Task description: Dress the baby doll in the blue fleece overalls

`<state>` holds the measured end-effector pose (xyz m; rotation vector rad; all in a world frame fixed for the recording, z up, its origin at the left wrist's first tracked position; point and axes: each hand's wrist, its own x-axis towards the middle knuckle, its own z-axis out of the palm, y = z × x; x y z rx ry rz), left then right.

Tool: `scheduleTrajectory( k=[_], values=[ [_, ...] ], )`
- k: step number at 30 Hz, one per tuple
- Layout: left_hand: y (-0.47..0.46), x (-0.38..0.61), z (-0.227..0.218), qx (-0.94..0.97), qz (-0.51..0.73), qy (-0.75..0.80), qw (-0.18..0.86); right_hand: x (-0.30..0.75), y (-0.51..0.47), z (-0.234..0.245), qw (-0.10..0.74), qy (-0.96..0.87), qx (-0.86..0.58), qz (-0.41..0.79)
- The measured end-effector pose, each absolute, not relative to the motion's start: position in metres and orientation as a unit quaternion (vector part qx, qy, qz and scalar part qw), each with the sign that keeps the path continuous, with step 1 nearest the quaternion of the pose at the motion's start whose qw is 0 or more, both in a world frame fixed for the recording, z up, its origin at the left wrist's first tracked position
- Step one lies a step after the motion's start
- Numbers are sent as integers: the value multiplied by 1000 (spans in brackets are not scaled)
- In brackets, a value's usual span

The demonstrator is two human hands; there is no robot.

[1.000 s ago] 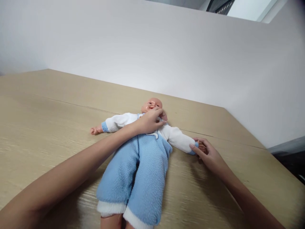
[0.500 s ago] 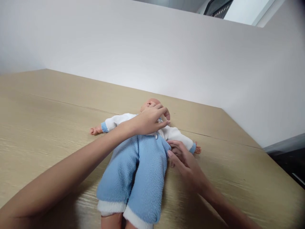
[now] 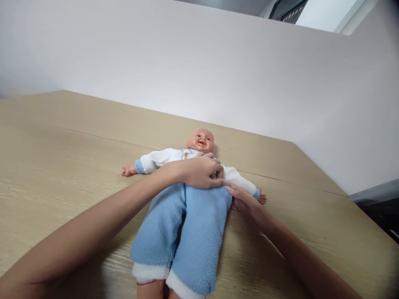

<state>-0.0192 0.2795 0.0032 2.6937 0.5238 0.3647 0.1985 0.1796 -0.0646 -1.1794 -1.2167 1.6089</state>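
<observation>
A baby doll in a white top and light blue fleece trousers lies on its back on the wooden table, head away from me and arms spread. My left hand rests on the doll's chest and waist with its fingers curled over the cloth. My right hand touches the doll's side at the waistband, just below its sleeve, fingers pressed against the blue fabric. The doll's bare feet show at the lower edge of the view.
A plain white wall rises behind the table. The table's right edge drops off to a dark area at the far right.
My left hand slid down from the doll's neck to its chest, uncovering the face. My right hand left the doll's hand and moved in to its waist.
</observation>
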Motion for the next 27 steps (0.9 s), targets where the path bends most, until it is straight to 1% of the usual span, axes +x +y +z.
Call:
scheduleTrajectory(
  k=[3, 6, 14, 18, 22, 25, 27],
  values=[
    [276, -16, 6, 953, 115, 191, 204, 195, 178, -64, 427, -445, -430, 660],
    [273, -13, 7, 947, 106, 219, 211, 192, 178, -63, 435, -423, -425, 672],
    [279, -11, -3, 909, 134, 213, 331, 189, 181, -66, 466, -430, -462, 621],
    [280, -11, -6, 912, 170, 188, 324, 187, 183, -75, 479, -497, -500, 523],
    [278, -9, -8, 923, 178, 196, 279, 186, 178, -83, 484, -556, -548, 396],
    [278, -8, -10, 935, 172, 201, 236, 199, 170, -85, 443, -607, -600, 272],
    [279, -7, -12, 939, 176, 196, 221, 216, 165, -84, 415, -653, -616, 148]
  ],
)
